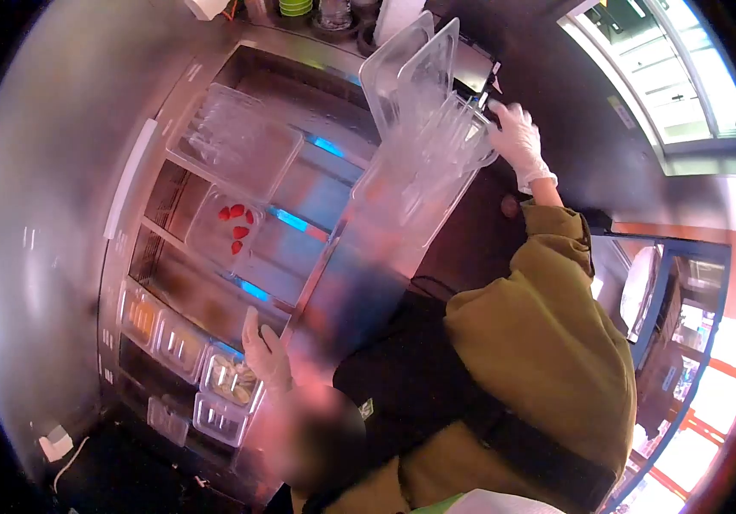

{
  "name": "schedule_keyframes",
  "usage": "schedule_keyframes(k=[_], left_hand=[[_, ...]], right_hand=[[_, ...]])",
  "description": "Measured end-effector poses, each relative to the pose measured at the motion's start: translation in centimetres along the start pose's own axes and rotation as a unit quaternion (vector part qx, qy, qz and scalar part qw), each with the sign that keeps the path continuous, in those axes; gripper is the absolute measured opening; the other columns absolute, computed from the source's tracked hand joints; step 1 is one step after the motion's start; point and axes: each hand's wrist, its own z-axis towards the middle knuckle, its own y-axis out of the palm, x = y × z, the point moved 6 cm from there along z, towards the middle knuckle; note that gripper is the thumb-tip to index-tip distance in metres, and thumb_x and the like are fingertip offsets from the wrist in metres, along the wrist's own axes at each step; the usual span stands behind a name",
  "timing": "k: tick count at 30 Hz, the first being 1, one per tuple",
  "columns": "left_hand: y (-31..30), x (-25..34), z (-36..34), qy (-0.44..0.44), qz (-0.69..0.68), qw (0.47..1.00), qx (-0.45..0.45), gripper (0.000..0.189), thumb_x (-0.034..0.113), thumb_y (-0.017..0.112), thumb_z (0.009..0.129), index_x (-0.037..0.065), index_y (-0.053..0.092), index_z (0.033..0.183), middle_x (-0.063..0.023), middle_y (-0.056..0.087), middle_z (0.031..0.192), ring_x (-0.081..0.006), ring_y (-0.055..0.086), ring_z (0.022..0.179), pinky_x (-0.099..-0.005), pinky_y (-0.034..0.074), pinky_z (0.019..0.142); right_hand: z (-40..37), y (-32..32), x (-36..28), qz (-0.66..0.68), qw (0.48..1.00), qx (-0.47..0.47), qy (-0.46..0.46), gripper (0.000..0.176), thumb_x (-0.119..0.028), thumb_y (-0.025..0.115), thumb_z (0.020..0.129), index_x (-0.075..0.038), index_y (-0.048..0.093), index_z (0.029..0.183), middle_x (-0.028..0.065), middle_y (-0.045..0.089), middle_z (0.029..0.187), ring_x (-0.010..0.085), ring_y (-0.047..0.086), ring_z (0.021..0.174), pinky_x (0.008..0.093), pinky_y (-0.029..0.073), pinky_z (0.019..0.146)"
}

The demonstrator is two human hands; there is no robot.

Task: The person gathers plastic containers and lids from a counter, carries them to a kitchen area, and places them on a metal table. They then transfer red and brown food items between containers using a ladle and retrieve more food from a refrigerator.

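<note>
My right hand (pixel 518 141), in a pale glove, reaches to the upper right. Its fingers are closed at the edge of a clear plastic lid (pixel 445 141), which is smeared by motion. Two more clear plastic panels (pixel 426 64) stand upright just beyond it. My left hand (pixel 267 351), also gloved, is over the near edge of the counter wells with its fingers stretched out and nothing in them. Beside it is a clear-lidded container (pixel 229 377) with pale pieces inside. A clear tub (pixel 220 230) holding several strawberries (pixel 238 231) sits in the middle well.
A large clear lid or pan (pixel 235 141) lies over the far well. Several lidded containers (pixel 181 347) line the lower left, one with orange contents. Green cups (pixel 295 7) stand at the top. A steel wall (pixel 42 214) bounds the left, and a window (pixel 659 68) is at upper right.
</note>
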Motion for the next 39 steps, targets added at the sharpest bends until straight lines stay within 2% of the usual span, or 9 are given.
schedule_keyframes(k=[5,12,16,20,23,29,32,38,39], left_hand=[[0.4,1.0,-1.0,-0.019,0.015,1.000,0.008,0.031,0.007,0.043,0.089,-0.001,0.051,0.117,-0.0171,0.055,0.114,-0.0283,0.052,0.106,-0.0352,0.041,0.090],[0.8,2.0,-2.4,-0.104,-0.081,0.991,-0.002,0.030,0.013,0.041,0.092,-0.002,0.053,0.115,-0.0154,0.056,0.112,-0.0246,0.053,0.105,-0.0321,0.040,0.089],[1.5,3.9,-1.6,-0.229,-0.222,0.945,-0.067,0.029,0.014,0.044,0.091,0.000,0.054,0.114,-0.0139,0.057,0.113,-0.0254,0.053,0.106,-0.0320,0.040,0.090],[5.4,8.3,5.2,0.102,-0.051,0.993,-0.017,0.040,0.015,0.058,0.081,0.002,0.050,0.118,-0.0157,0.054,0.119,-0.0283,0.052,0.110,-0.0350,0.042,0.091],[8.6,18.9,13.5,0.222,-0.275,0.935,-0.035,0.078,0.017,0.067,0.075,0.000,0.023,0.136,-0.0170,0.028,0.141,-0.0251,0.029,0.130,-0.0341,0.023,0.106],[19.5,25.0,22.6,0.047,-0.343,0.922,-0.173,0.081,0.030,0.069,0.076,0.005,0.023,0.137,-0.0167,0.044,0.130,-0.0251,0.041,0.122,-0.0327,0.031,0.100],[20.5,25.3,21.4,0.088,-0.410,0.896,-0.144,0.053,0.029,0.068,0.077,0.007,0.045,0.120,-0.0056,0.060,0.100,-0.0164,0.058,0.088,-0.0290,0.048,0.073],[19.5,25.5,20.8,0.074,-0.368,0.920,-0.111,0.042,0.027,0.068,0.078,0.007,0.051,0.110,-0.0042,0.059,0.095,-0.0143,0.056,0.090,-0.0265,0.046,0.075],[21.4,25.0,21.1,0.032,-0.537,0.824,-0.180,0.040,0.026,0.067,0.079,0.007,0.050,0.110,-0.0040,0.058,0.097,-0.0141,0.055,0.092,-0.0272,0.046,0.077]], right_hand=[[3.8,1.6,-7.8,0.071,0.917,0.003,-0.393,0.022,-0.009,0.050,0.077,-0.015,0.063,0.094,0.0079,0.058,0.085,0.0277,0.056,0.086,0.0352,0.045,0.077],[4.0,1.2,-10.2,0.029,0.848,-0.046,-0.528,0.018,-0.003,0.052,0.070,-0.013,0.059,0.084,0.0005,0.059,0.089,0.0212,0.057,0.089,0.0323,0.045,0.075],[3.7,1.3,-8.5,0.151,0.856,0.126,-0.478,0.012,-0.006,0.051,0.069,-0.010,0.054,0.080,0.0043,0.056,0.082,0.0249,0.055,0.089,0.0358,0.039,0.082],[2.6,-1.7,-8.8,0.151,0.859,0.127,-0.473,0.013,-0.006,0.051,0.069,-0.009,0.054,0.081,0.0045,0.059,0.087,0.0260,0.055,0.090,0.0376,0.039,0.083],[2.5,-3.7,-8.8,0.143,0.873,0.108,-0.453,0.020,-0.002,0.050,0.068,-0.008,0.055,0.087,0.0066,0.059,0.091,0.0280,0.055,0.091,0.0388,0.040,0.083],[2.5,-8.3,-8.5,0.234,0.846,0.196,-0.437,0.018,0.003,0.051,0.063,-0.007,0.054,0.077,0.0076,0.060,0.080,0.0309,0.057,0.082,0.0396,0.044,0.074],[3.3,-11.4,-6.5,0.337,0.796,0.288,-0.411,0.024,0.011,0.048,0.062,-0.006,0.054,0.077,0.0098,0.061,0.081,0.0280,0.060,0.079,0.0355,0.046,0.071],[2.7,-15.5,-3.1,0.405,0.798,0.394,-0.211,0.018,0.011,0.050,0.074,-0.004,0.054,0.082,0.0067,0.060,0.082,0.0178,0.058,0.077,0.0289,0.047,0.073],[3.0,-15.2,-2.5,0.427,0.785,0.394,-0.215,0.016,0.008,0.050,0.075,-0.005,0.055,0.084,0.0046,0.059,0.080,0.0161,0.057,0.074,0.0274,0.046,0.070]])
